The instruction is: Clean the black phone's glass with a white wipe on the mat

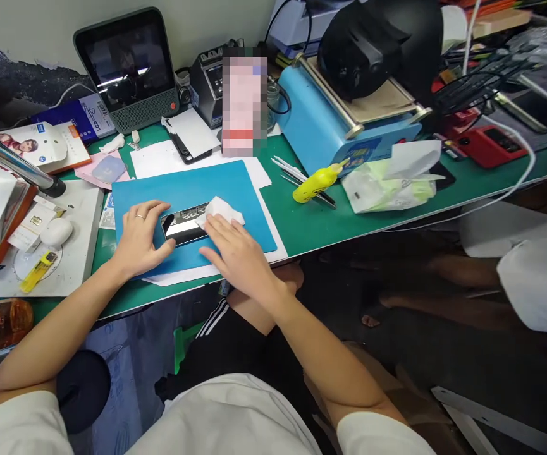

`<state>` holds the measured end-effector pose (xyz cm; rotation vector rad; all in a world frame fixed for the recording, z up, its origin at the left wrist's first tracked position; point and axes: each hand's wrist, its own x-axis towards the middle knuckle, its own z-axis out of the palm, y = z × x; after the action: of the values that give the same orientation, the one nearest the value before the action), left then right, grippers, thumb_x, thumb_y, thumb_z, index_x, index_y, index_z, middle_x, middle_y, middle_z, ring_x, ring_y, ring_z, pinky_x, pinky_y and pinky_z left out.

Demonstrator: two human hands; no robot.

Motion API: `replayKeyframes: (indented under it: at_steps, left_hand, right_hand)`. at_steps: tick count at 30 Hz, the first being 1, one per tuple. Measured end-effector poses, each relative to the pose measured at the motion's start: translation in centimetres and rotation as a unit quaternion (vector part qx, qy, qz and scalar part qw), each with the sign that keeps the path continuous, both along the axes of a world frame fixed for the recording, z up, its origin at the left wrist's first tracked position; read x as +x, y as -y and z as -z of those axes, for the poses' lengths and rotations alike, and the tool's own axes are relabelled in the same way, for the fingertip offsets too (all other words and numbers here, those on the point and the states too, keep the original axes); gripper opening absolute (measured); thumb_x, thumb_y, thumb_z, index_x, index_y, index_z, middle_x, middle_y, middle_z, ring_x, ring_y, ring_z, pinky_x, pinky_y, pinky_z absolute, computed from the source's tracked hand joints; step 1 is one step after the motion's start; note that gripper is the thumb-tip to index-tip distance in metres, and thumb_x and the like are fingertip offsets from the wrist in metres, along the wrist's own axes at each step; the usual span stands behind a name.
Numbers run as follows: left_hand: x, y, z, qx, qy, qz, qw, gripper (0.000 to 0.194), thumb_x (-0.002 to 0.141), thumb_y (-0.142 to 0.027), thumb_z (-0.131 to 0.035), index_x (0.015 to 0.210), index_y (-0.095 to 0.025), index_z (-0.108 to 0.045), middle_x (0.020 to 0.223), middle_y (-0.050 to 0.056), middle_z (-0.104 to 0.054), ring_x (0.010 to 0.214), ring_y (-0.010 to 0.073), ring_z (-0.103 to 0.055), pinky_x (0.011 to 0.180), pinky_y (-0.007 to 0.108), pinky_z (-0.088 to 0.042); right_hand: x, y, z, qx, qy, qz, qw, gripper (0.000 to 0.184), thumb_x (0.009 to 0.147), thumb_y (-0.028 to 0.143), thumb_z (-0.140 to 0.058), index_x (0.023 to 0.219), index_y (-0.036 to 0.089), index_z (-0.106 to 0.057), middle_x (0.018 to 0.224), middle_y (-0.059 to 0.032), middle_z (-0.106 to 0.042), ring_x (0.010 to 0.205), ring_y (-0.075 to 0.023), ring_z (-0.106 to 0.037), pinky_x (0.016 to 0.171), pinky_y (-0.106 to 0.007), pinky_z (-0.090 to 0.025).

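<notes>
Pressed white tissue (224,210) w/ R hand (242,253) onto R end of phone-like panel (183,226), set flat on blue mat (238,180) atop green surface (301,230). Called for light, even pressure, tissue flat under fingertips, plus steady L bracing vs. sliding, prob. Reached in R palm-down, fingers extended, unclenched, atop tissue; thumb spread clear of panel. Curved L hand (135,246) round L end, thumb at near edge; firm grip or mere touch, couldn't tell.
</notes>
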<state>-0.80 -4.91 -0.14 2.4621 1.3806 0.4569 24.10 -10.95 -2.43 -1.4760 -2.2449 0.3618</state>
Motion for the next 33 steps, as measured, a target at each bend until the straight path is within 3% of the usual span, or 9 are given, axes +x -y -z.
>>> replayKeyframes:
  at_steps: [2,6,11,14,18,24,28,33]
  left_hand:
    - [0.1,0.0,0.1,-0.003,-0.028,0.01,1.0,0.072,0.092,-0.063,-0.06,0.151,-0.022,-0.052,0.152,0.019,-0.056,0.139,0.0431,-0.047,0.117,0.066,-0.035]
    - [0.2,-0.2,0.4,0.002,-0.034,0.01,0.999,0.083,0.091,-0.076,-0.06,0.153,-0.021,-0.052,0.15,0.02,-0.057,0.14,0.0432,-0.046,0.119,0.065,-0.032]
    - [0.1,-0.2,0.4,0.015,0.009,-0.01,1.0,0.053,0.11,-0.047,-0.031,0.149,-0.019,-0.055,0.144,0.018,-0.063,0.133,0.0365,-0.051,0.115,0.059,-0.036]
    - [0.3,0.1,0.4,0.021,0.01,-0.015,1.0,0.05,0.11,-0.042,-0.03,0.145,-0.018,-0.057,0.137,0.017,-0.066,0.128,0.035,-0.053,0.112,0.055,-0.037]
    - [0.6,0.3,0.4,0.008,0.03,-0.009,0.999,0.056,0.111,-0.05,-0.023,0.141,-0.019,-0.058,0.128,0.014,-0.068,0.118,0.0328,-0.055,0.106,0.053,-0.039]
    - [0.1,0.3,0.8,-0.007,0.055,-0.018,0.998,0.068,0.111,-0.06,-0.012,0.142,-0.019,-0.057,0.129,0.014,-0.065,0.121,0.0313,-0.055,0.108,0.05,-0.038]
    - [-0.1,0.3,1.0,-0.011,0.058,-0.024,0.998,0.07,0.111,-0.06,-0.01,0.142,-0.017,-0.057,0.131,0.015,-0.065,0.122,0.0315,-0.055,0.108,0.051,-0.039]
    - [0.2,0.6,0.8,0.004,0.085,-0.013,0.996,0.071,0.11,-0.063,-0.011,0.141,-0.017,-0.056,0.125,0.015,-0.066,0.116,0.031,-0.058,0.104,0.05,-0.042]
  right_hand:
    - [0.3,-1.6,0.0,-0.011,0.0,0.008,1.0,0.055,0.112,0.042,-0.048,0.158,0.011,-0.057,0.166,-0.0176,-0.052,0.157,-0.0317,-0.048,0.131,-0.06,-0.039]
    - [-0.1,-3.6,0.0,-0.015,0.017,0.01,1.0,0.066,0.111,0.048,-0.048,0.158,0.002,-0.053,0.168,-0.0254,-0.047,0.159,-0.035,-0.044,0.132,-0.06,-0.036]
    - [0.3,-0.3,1.0,0.009,0.018,0.023,1.0,0.078,0.111,0.06,-0.04,0.159,-0.002,-0.05,0.169,-0.0279,-0.044,0.161,-0.0363,-0.042,0.133,-0.058,-0.035]
    - [0.4,1.8,1.2,0.014,0.012,0.032,0.999,0.082,0.11,0.064,-0.037,0.161,0.001,-0.047,0.169,-0.0271,-0.043,0.161,-0.0364,-0.041,0.132,-0.06,-0.034]
    - [-1.4,1.9,0.3,0.001,0.035,-0.037,0.999,0.086,0.108,0.064,-0.046,0.16,-0.004,-0.046,0.17,-0.0296,-0.042,0.162,-0.0388,-0.039,0.133,-0.058,-0.035]
    - [-4.7,0.4,-0.6,0.008,0.053,-0.148,0.987,0.083,0.105,0.057,-0.058,0.16,-0.005,-0.046,0.169,-0.0285,-0.043,0.161,-0.037,-0.041,0.133,-0.055,-0.035]
    - [-1.9,0.5,-0.1,0.023,0.068,-0.186,0.98,0.074,0.108,0.05,-0.057,0.161,-0.001,-0.047,0.169,-0.0249,-0.044,0.161,-0.0354,-0.041,0.132,-0.056,-0.037]
    - [1.4,0.8,0.4,0.018,0.074,-0.104,0.992,0.074,0.11,0.052,-0.049,0.164,0.002,-0.044,0.17,-0.0257,-0.042,0.16,-0.0369,-0.043,0.13,-0.059,-0.04]
